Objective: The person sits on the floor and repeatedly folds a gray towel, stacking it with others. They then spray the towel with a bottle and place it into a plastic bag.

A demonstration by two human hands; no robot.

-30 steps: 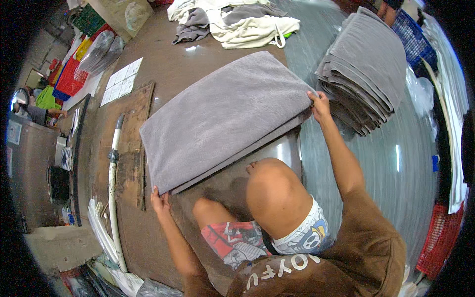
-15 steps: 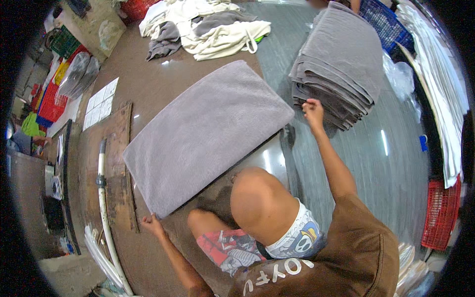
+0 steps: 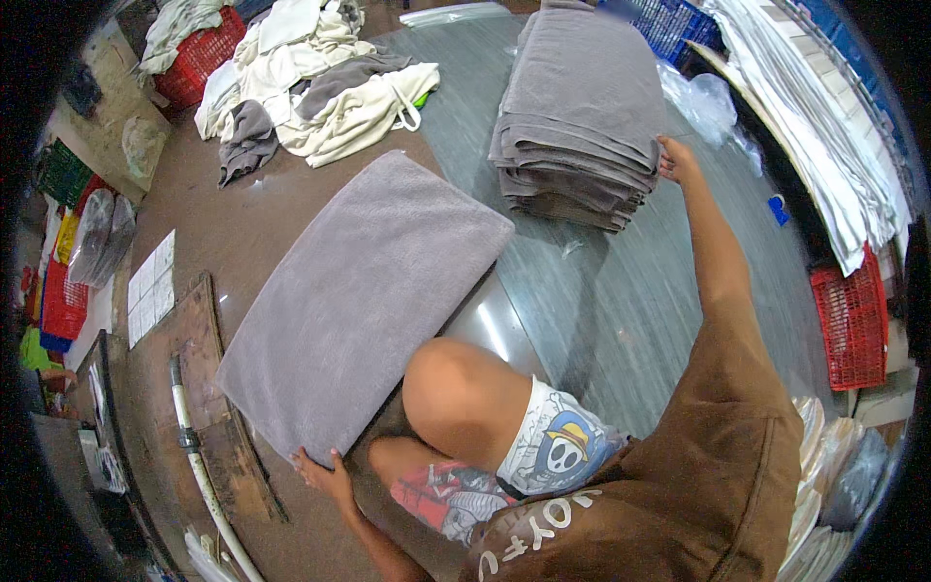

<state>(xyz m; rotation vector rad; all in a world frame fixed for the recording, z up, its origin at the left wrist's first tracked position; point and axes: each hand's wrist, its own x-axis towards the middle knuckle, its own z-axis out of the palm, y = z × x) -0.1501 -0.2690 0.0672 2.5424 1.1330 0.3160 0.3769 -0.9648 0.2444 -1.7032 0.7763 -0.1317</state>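
A grey towel [image 3: 364, 301], folded into a flat rectangle, lies at a slant before my knees. My left hand [image 3: 325, 475] rests at its near corner, fingers spread against the edge and not wrapped round it. Beyond and to the right stands a tall stack of folded grey towels [image 3: 582, 87], its layers showing along the near side. My right hand [image 3: 673, 160] reaches out to the right edge of this stack. Its fingers are slightly apart at the side of the upper layers, with no towel visibly lifted in them.
A loose heap of cream and grey cloth [image 3: 320, 82] lies at the far left. Red basket [image 3: 853, 325] and white sheets [image 3: 795, 126] line the right side; a blue crate [image 3: 669, 27] stands behind the stack. A wooden board [image 3: 218, 407] and a white pipe [image 3: 206, 485] are at left.
My right hand has moved from the stack's near-left corner round to its right edge. The fingers of my left hand have spread at the towel's near corner. The whole view has shifted to the right.
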